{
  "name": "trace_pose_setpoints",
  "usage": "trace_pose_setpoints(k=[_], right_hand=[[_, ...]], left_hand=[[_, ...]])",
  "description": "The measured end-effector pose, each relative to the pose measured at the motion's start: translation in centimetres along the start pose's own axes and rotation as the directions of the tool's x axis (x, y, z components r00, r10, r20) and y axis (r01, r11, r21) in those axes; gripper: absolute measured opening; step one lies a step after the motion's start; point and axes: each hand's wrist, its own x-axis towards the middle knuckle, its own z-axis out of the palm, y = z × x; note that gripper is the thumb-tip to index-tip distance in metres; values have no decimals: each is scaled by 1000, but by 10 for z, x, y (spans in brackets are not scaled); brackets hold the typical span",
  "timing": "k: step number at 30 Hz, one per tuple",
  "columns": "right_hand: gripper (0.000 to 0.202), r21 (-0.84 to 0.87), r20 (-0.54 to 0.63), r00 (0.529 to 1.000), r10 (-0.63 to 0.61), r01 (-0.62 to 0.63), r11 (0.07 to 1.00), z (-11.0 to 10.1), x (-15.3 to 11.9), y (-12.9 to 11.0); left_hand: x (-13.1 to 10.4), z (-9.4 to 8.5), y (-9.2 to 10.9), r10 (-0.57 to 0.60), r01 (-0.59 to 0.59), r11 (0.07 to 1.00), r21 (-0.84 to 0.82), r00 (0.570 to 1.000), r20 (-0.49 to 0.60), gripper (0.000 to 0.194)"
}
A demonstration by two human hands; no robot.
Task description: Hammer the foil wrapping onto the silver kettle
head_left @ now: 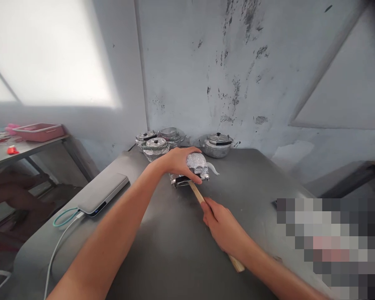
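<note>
My left hand [183, 162] is wrapped over a small silvery pot [197, 163] tipped on its side near the middle of the grey table [175, 250]. The pot's black handle and rim face me, below my thumb. A curved white spout-like piece [213, 168] sticks out at its right. My right hand [217, 221] is closed round a wooden stick [197, 193]. The stick's far end meets the pot's rim by the black handle, and its near end shows below my wrist.
Small lidded silver pots [156, 144] stand at the table's back left, another [218, 145] at the back right. A power bank [103, 193] with cables lies at left. Beyond is a side table with a pink basket [40, 132]. A blurred patch covers the lower right.
</note>
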Motion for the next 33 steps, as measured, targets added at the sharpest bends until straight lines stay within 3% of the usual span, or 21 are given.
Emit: trace_pose_setpoints(k=[9, 21, 28, 33], right_hand=[[36, 9, -20, 1000, 17, -17, 1000, -8, 0, -4], [33, -42, 28, 999, 25, -24, 999, 0, 3, -2], [35, -31, 146, 983, 108, -105, 994, -18, 12, -4], [37, -13, 168, 977, 133, -133, 991, -21, 11, -5]], left_hand=[[0, 0, -2, 22, -22, 1000, 2, 1000, -4, 106], [-2, -3, 0, 13, -13, 1000, -10, 1000, -7, 105], [-1, 0, 1, 16, -16, 1000, 16, 1000, 1, 105], [0, 1, 1, 9, -9, 1000, 2, 1000, 7, 108]])
